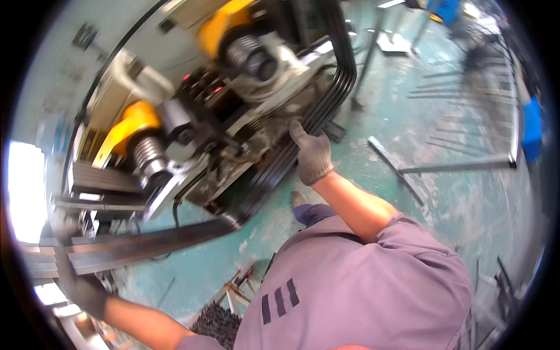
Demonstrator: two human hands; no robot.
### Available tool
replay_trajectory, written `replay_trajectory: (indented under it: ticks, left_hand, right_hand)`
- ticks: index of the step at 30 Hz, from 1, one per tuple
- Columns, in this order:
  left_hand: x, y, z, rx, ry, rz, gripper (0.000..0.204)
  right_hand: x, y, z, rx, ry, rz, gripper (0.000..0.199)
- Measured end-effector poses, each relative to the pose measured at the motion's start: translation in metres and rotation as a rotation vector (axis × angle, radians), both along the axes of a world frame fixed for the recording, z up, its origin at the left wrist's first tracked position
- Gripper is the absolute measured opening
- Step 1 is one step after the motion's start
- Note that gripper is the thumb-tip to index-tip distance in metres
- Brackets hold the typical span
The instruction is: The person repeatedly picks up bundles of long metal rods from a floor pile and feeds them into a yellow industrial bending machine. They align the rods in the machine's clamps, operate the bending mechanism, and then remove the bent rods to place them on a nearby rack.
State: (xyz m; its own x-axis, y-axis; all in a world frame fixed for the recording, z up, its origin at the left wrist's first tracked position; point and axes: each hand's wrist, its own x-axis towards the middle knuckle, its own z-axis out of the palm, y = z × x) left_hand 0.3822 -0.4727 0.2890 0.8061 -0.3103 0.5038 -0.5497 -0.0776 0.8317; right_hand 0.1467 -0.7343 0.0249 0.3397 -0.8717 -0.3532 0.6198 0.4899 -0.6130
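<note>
My right hand (313,156), in a grey glove, reaches forward and grips a bundle of long dark metal bars (326,102) where they pass through a grey machine (256,111). The machine has two yellow covers (131,125) and ribbed rollers. At the lower left my left hand (84,289), in a dark glove, holds the near end of several flat steel bars (146,242) that run from there toward the machine. Motion blur hides the fingers of that hand. My grey shirt fills the lower middle.
The floor (408,134) is worn green concrete. Thin metal rods and welded frames (461,166) lie and stand at the right. A heap of dark scrap (217,325) sits by my feet. A bright opening glares at the left edge.
</note>
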Motion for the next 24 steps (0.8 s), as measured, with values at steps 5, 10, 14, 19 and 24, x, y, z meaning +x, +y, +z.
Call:
replay_trajectory:
  ticks: [5,10,14,19,24]
  left_hand:
    - [-0.015,0.060,-0.073,-0.123,0.181,-0.384,0.036]
    - [-0.139,-0.012,-0.215,-0.128,0.507,-0.389,0.029]
    - [-0.257,-0.063,-0.299,-0.132,1.233,-0.845,0.025]
    - [-0.372,-0.092,-0.383,0.034,2.030,-0.466,0.029]
    - [-0.430,-0.147,-0.368,0.378,1.583,-0.621,0.033]
  right_hand:
    - [-0.185,-0.003,-0.032,-0.145,0.344,-0.259,0.023]
    - [-0.398,-0.001,-0.005,-0.202,0.864,-0.705,0.029]
    - [-0.524,-0.011,0.034,-0.255,1.208,-0.976,0.033]
    - [-0.658,-0.075,0.038,-0.143,1.673,-0.991,0.039]
    - [-0.808,-0.203,-0.060,0.008,2.192,-0.478,0.049]
